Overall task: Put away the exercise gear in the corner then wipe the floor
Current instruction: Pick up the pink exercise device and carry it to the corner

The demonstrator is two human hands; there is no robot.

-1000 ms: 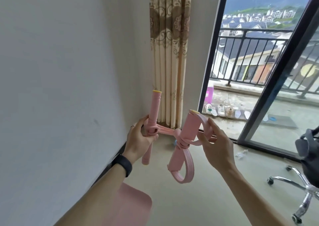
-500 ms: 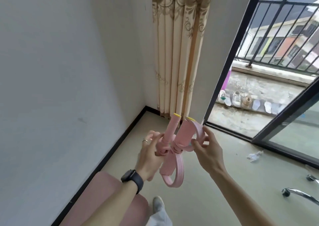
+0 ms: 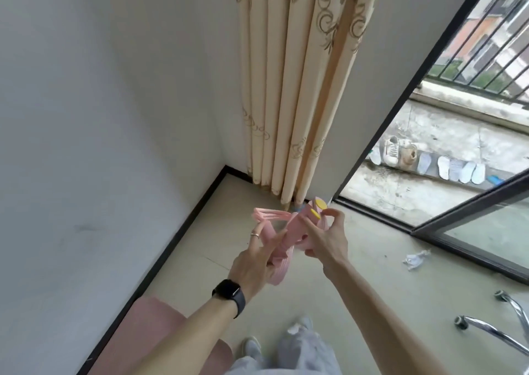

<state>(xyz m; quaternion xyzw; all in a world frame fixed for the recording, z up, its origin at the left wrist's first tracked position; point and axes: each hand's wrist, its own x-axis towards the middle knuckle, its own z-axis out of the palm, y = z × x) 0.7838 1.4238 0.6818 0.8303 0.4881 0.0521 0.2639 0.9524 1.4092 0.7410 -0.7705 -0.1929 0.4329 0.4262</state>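
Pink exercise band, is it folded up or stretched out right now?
Folded up. Left hand and right hand hold the pink exercise band bunched, its yellow-capped handles side by side.

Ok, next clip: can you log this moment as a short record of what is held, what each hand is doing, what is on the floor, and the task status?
held item: pink resistance band, its two yellow-capped handles side by side
left hand: grips the band's loops; watch on the wrist
right hand: pinches the handles
position: above the floor, near the curtain corner
on floor: rolled pink mat by the wall, crumpled paper, chair base
task status: band not yet set down; no cloth or mop in view
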